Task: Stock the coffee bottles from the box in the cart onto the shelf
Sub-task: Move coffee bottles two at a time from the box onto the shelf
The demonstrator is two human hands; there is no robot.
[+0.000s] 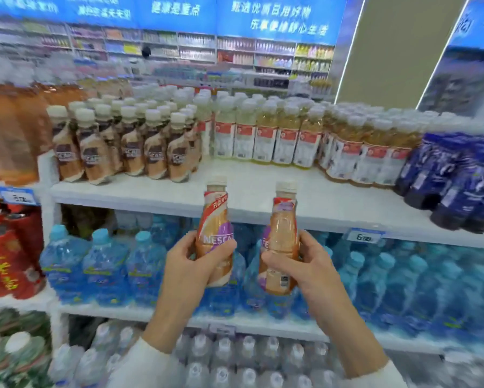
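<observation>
gripping one coffee bottle each, the left hand (191,264) holds the left bottle (216,231) and the right hand (305,264) the right bottle (281,239), both upright at centre frame before the white shelf (263,191). more coffee bottles (123,147) stand at its upper left.

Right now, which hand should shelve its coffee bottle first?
Left, probably. The left hand holds the left bottle just below the bare shelf beside the stocked coffee row; the right hand and right bottle sit farther away.
</observation>
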